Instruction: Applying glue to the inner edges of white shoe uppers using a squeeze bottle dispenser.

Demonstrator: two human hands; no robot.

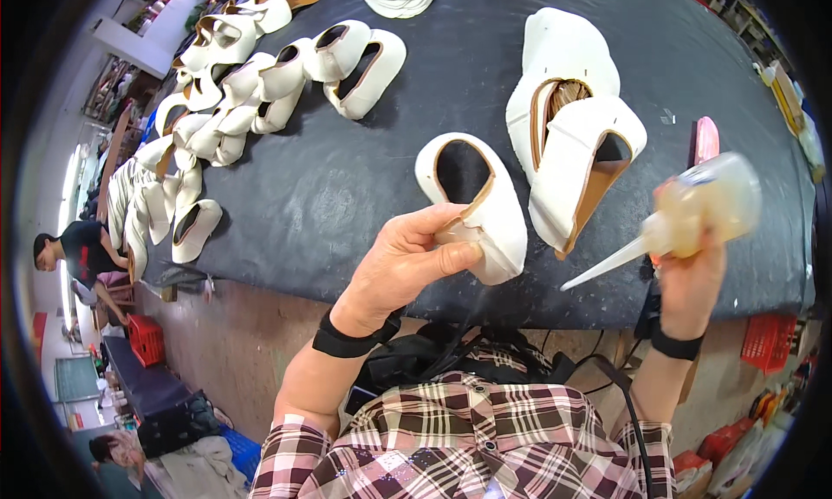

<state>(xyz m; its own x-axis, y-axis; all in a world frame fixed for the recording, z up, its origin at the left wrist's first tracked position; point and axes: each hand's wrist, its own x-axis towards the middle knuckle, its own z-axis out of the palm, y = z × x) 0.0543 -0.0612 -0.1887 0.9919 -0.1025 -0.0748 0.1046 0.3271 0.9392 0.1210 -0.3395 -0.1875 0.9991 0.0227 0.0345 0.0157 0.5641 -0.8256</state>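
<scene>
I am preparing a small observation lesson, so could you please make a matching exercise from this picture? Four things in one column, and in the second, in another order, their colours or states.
Column one:
1. Left hand
2. Right hand
3. Tabletop
4. Long nozzle

Column two:
A. black
B. pointing down and to the left
C. pinching a white shoe upper
D. gripping a translucent bottle

Right pairs: 1-C; 2-D; 3-A; 4-B

One red crate [146, 340] is in the lower left of the frame, and a red basket [768, 341] in the lower right.
</scene>
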